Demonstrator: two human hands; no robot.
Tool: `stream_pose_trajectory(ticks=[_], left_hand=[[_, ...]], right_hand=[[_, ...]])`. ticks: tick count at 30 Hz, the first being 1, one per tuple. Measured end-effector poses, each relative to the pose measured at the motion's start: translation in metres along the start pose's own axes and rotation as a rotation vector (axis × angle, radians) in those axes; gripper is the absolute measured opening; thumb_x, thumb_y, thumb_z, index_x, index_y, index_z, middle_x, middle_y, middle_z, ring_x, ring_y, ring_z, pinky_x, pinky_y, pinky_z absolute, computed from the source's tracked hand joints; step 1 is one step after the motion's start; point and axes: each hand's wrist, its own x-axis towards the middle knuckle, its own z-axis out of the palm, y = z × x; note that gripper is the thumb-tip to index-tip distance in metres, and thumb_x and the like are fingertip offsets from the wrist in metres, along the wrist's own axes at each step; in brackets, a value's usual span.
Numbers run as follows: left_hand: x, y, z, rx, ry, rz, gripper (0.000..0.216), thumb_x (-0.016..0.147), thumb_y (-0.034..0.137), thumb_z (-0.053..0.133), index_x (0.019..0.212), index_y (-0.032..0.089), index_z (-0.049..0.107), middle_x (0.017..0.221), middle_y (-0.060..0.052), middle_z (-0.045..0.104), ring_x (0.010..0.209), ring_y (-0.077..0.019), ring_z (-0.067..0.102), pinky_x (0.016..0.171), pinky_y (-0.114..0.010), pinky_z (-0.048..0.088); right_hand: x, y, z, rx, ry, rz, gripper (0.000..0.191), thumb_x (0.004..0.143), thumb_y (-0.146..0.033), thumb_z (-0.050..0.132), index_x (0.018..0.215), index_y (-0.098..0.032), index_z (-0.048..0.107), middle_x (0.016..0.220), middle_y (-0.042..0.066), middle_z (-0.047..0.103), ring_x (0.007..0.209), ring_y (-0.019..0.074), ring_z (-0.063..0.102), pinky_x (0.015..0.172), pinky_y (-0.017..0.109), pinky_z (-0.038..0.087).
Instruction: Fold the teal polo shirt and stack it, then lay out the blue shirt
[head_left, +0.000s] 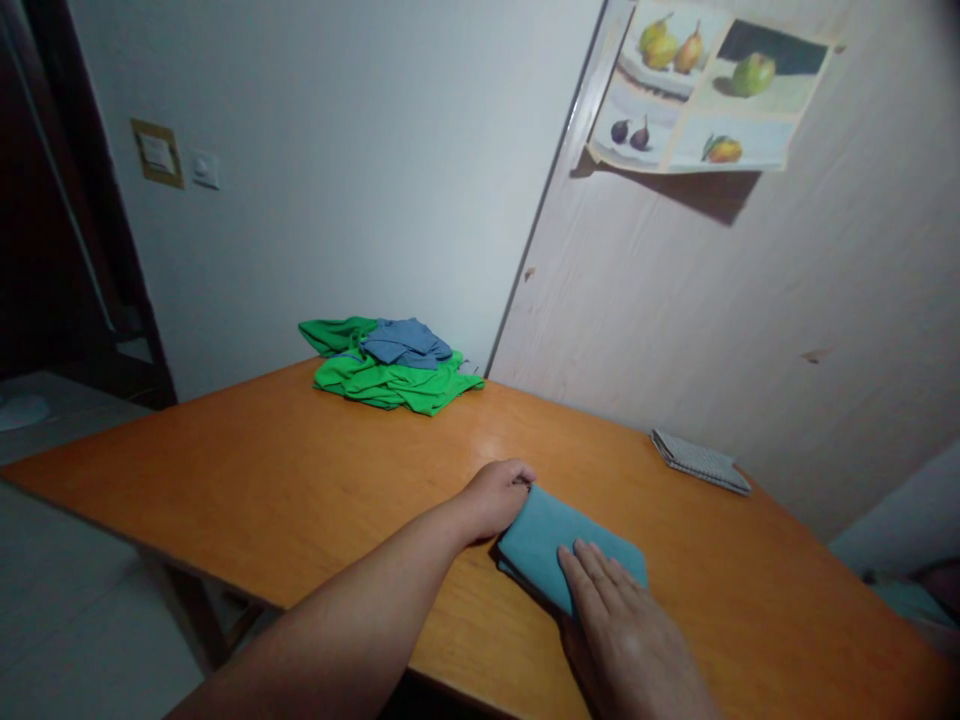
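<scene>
A folded teal cloth (555,540) lies as a thick rectangular bundle near the front edge of the wooden table. My left hand (499,500) is closed at its far left corner, the fingers curled and partly hidden. Flat across the near right part of the cloth rests my right hand (622,610), fingers stretched out and pressing on the top. What kind of garment or fabric the bundle is, I cannot tell.
On the orange-brown table (247,460), a loose heap of green fabric (390,385) with a blue-grey cloth (409,343) on top lies by the wall. A folded grey patterned cloth (701,462) sits at the back right edge. Fruit pictures (705,90) hang above.
</scene>
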Motion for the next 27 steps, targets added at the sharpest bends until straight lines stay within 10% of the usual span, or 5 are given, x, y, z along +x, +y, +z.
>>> stream_pose_trajectory(ticks=[10,17,23,27], left_hand=[[-0.003,0.024,-0.007,-0.307,0.003,0.098,0.035,0.093,0.047,0.054,0.094,0.015,0.066,0.092,-0.004,0.067,0.090,-0.0184,0.060,0.082,-0.028,0.047],[-0.021,0.057,-0.021,-0.615,-0.265,0.081,0.063,0.092,0.067,0.050,0.123,0.014,0.062,0.119,-0.013,0.067,0.112,-0.0255,0.061,0.096,-0.037,0.045],[-0.038,0.079,-0.018,-0.634,-0.468,0.136,0.074,0.067,0.043,0.088,0.129,0.020,0.056,0.121,-0.010,0.065,0.109,-0.0241,0.061,0.091,-0.033,0.047],[-0.043,0.081,-0.008,-0.529,-0.380,0.071,0.038,0.076,0.030,0.079,0.106,0.017,0.060,0.095,-0.003,0.065,0.085,-0.0165,0.061,0.072,-0.026,0.047]], right_hand=[[0.026,0.028,-0.071,0.615,-0.005,0.205,0.038,0.093,-0.042,0.049,0.121,-0.024,0.066,0.100,0.006,0.074,0.089,0.0238,0.068,0.078,0.033,0.054],[0.018,0.039,-0.096,1.283,-0.154,0.374,0.047,0.087,-0.054,0.061,0.119,-0.019,0.066,0.088,0.002,0.068,0.073,0.0174,0.063,0.066,0.028,0.050],[0.013,0.036,-0.089,1.245,-0.216,0.298,0.051,0.088,-0.054,0.058,0.125,-0.020,0.063,0.096,0.004,0.069,0.081,0.0201,0.066,0.073,0.032,0.053],[0.009,0.035,-0.087,0.780,0.087,0.229,0.050,0.089,-0.049,0.058,0.132,-0.023,0.057,0.125,0.010,0.065,0.110,0.0267,0.062,0.096,0.042,0.050]])
